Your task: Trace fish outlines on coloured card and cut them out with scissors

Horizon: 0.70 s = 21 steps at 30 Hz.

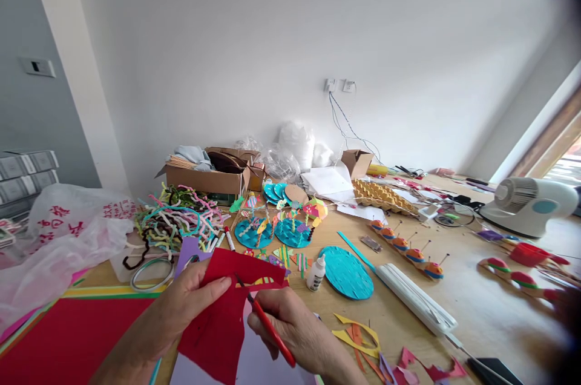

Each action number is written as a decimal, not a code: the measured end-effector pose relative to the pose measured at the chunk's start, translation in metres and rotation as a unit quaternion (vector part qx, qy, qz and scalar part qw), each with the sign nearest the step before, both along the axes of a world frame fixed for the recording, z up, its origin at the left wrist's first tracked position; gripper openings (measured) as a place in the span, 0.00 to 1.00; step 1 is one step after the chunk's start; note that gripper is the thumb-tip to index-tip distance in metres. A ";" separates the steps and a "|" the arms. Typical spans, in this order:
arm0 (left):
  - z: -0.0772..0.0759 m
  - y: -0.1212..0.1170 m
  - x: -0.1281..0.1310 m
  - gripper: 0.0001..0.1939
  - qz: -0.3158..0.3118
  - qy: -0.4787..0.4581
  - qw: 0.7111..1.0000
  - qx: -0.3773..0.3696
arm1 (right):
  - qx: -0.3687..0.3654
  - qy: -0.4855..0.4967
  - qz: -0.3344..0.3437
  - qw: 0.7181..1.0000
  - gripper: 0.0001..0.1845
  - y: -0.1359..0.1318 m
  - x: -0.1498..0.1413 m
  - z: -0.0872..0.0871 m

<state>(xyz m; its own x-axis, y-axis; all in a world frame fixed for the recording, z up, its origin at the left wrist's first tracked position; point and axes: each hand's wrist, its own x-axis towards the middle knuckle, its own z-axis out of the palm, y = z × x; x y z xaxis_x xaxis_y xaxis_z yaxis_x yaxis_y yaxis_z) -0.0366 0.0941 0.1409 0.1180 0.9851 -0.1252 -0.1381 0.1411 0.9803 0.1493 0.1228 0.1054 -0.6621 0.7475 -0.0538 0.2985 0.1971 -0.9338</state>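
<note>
My left hand (pixel 190 300) grips a sheet of red paper (pixel 218 330) at its left side, thumb on top. In my right hand (pixel 290 324) is a pair of scissors with a red handle (pixel 275 333), fingers wrapped around it. Its dark blades lie at a cut that runs in from the sheet's right edge and parts an upper strip from the lower piece. Beneath, a pale lilac sheet (pixel 261 348) lies on the table, partly hidden by the red paper and my right hand. Paper fish cutouts (pixel 284 255) lie just beyond.
A white glue bottle (pixel 316 273) and blue oval disc (pixel 347 273) stand right of centre, beside a power strip (pixel 415 297). Paper scraps (pixel 363 336) lie at front right. Pipe cleaners (pixel 181 218), decorated blue discs (pixel 293 232) and a cardboard box (pixel 206 179) are farther back; red sheets (pixel 77 336) lie left.
</note>
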 end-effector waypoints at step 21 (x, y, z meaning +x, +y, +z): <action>-0.006 0.004 -0.011 0.14 -0.091 0.045 0.994 0.033 | 0.073 -0.064 0.011 0.995 0.15 0.002 0.005 0.006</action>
